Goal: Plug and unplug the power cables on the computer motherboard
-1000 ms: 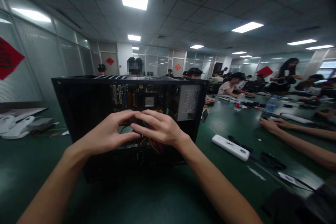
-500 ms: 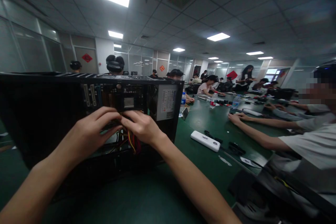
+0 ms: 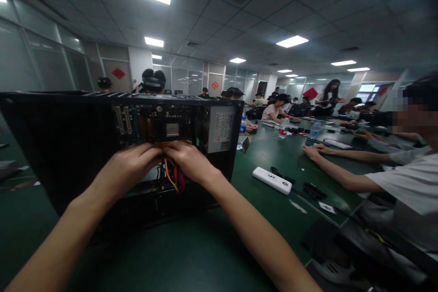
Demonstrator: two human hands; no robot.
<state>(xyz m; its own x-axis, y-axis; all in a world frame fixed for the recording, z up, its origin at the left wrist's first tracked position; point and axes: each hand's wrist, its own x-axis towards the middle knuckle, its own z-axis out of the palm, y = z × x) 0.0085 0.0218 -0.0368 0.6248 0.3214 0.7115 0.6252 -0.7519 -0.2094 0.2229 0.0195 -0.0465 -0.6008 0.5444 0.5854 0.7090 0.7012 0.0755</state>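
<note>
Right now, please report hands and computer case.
Left hand, right hand: close together, grip hidden. Computer case: open side facing camera. Possibly in the way: cables below hands.

A black, boxy computer case (image 3: 78, 146) stands open-sided toward the viewer; inside, a red-and-yellow bundle of thin cables (image 3: 178, 179) droops, seemingly loose.

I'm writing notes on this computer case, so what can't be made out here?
All in the head view:
What the left hand and right hand may hold: hidden by the hands themselves.
Where the wires lead upward: hidden behind the hands.
Print on the power supply label: too small to read.
A nearby person: back cut off by the right edge.
</note>
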